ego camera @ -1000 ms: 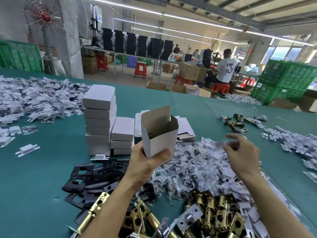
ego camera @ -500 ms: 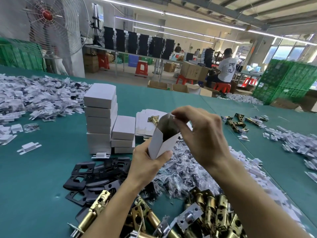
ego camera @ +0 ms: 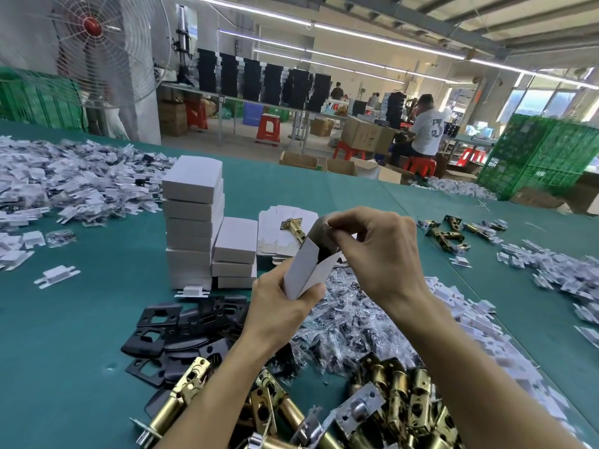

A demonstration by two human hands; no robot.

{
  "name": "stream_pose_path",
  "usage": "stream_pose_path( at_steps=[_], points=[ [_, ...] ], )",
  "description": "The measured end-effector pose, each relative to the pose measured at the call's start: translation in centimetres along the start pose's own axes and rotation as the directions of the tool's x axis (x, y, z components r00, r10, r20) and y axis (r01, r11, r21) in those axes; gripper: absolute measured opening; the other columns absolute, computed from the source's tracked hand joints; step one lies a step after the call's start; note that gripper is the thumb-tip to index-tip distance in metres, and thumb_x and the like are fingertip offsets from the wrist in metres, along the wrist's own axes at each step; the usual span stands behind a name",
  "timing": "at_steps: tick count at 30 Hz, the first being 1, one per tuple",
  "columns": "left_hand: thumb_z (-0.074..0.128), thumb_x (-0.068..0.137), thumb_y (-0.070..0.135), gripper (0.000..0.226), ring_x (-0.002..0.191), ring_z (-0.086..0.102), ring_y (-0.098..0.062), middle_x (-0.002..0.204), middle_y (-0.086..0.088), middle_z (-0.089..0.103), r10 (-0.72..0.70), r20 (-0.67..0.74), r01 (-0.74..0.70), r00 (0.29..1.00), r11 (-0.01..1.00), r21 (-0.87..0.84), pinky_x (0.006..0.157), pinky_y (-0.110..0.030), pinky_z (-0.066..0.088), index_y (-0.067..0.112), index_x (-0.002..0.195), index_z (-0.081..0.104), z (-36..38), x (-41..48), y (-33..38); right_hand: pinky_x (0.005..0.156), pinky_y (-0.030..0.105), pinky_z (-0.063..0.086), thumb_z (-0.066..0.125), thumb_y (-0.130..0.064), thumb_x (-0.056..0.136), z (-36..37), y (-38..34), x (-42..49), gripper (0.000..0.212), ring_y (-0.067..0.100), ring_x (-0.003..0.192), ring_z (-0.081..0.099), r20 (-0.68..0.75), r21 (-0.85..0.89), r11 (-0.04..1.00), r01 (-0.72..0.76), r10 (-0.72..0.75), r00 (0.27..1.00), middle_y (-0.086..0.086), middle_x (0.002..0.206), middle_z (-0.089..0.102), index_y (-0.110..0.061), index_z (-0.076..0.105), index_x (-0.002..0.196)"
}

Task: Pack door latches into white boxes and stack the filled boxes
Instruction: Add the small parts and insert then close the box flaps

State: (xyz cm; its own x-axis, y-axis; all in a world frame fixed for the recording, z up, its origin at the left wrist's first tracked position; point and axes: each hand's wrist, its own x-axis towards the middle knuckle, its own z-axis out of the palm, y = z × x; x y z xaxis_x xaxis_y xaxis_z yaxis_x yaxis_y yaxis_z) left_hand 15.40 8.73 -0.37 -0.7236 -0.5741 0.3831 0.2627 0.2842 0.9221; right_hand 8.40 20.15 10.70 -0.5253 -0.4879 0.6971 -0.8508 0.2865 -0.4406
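- Two hands are at work, both on one white box [ego camera: 308, 268], which is held above the green table [ego camera: 64, 351] near the middle of the view.
- The left hand [ego camera: 280, 307] grips the box's lower end, with the thumb across its front face.
- The right hand [ego camera: 381, 251] is at 1 o'clock from the box. Its fingertips [ego camera: 334, 236] pinch the raised top flap.
- The box is plain white card outside and duller grey inside. It tilts towards 1 o'clock with its mouth open, and the inside is too dark to tell what it holds.
- Two stacks of closed white boxes stand at 10 o'clock from the held box and touch each other. The tall stack [ego camera: 193, 228] has five or six boxes, the seams being hard to count. The short stack [ego camera: 235, 254] has three.
- One pile of flat box blanks [ego camera: 275, 218] lies at 12 o'clock, with a single brass latch [ego camera: 293, 228] lying on it.
- A heap of brass latches [ego camera: 395, 403], too many to count, lies at 6 o'clock.
- A few more latches [ego camera: 449, 236] lie at 3 o'clock.
- Black plates [ego camera: 175, 335] overlap at 8 o'clock.
- Clear bagged parts [ego camera: 350, 315] lie at 5 o'clock.
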Motion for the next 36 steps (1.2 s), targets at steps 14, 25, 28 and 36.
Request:
stream_pose_path(
  at_steps=[14, 25, 28, 36],
  points=[
    [0.08, 0.072, 0.029, 0.017, 0.073, 0.067, -0.019, 0.085, -0.001, 0.071, 0.102, -0.153, -0.128, 0.983, 0.976, -0.174, 0.058, -0.035, 0.057, 0.034, 0.085, 0.07, -0.1, -0.5, 1.3, 0.061, 0.029, 0.05, 0.08, -0.005, 0.078, -1.3, -2.0, -0.6, 0.01, 0.015, 0.066, 0.062, -0.22, 0.048, 0.95, 0.309, -0.292, 0.931, -0.012, 0.075, 0.068, -0.013, 0.075, 0.081],
    [0.075, 0.079, 0.03, 0.012, 0.053, 0.05, -0.003, 0.068, 0.009, 0.061, 0.105, -0.147, -0.1, 0.984, 0.994, 0.041, 0.045, -0.015, 0.038, 0.037, 0.079, 0.066, 0.0, 0.0, 0.2, 0.075, 0.04, 0.051, 0.057, -0.027, 0.098, 0.1, -0.2, -0.3, 0.019, 0.023, 0.089, 0.061, 0.179, -0.256, 0.966, 0.033, 0.014, 0.984, 0.002, 0.099, 0.072, -0.03, 0.069, 0.113],
    [0.08, 0.081, 0.026, 0.025, 0.054, 0.053, -0.002, 0.066, 0.017, 0.063, 0.036, -0.157, -0.021, 0.987, 0.995, 0.093, 0.046, -0.012, 0.038, 0.048, 0.082, 0.068, -0.2, 0.2, -0.3, 0.08, 0.042, 0.05, 0.044, -0.036, 0.102, -0.4, 0.0, 0.2, 0.027, 0.022, 0.099, 0.057, 0.429, -0.3, 0.95, 0.082, 0.058, 0.901, -0.001, 0.104, 0.07, -0.029, 0.069, 0.111],
    [0.079, 0.082, 0.024, 0.029, 0.052, 0.051, -0.002, 0.063, 0.019, 0.061, -0.02, -0.124, 0.032, 0.992, 0.995, 0.096, 0.045, -0.012, 0.038, 0.05, 0.078, 0.067, -0.3, 0.3, -0.1, 0.08, 0.039, 0.046, 0.041, -0.039, 0.103, -0.1, 0.9, 0.4, 0.028, 0.015, 0.093, 0.055, 0.436, -0.129, 0.988, 0.09, -0.025, 0.899, -0.007, 0.099, 0.06, -0.025, 0.065, 0.099]
  ],
)
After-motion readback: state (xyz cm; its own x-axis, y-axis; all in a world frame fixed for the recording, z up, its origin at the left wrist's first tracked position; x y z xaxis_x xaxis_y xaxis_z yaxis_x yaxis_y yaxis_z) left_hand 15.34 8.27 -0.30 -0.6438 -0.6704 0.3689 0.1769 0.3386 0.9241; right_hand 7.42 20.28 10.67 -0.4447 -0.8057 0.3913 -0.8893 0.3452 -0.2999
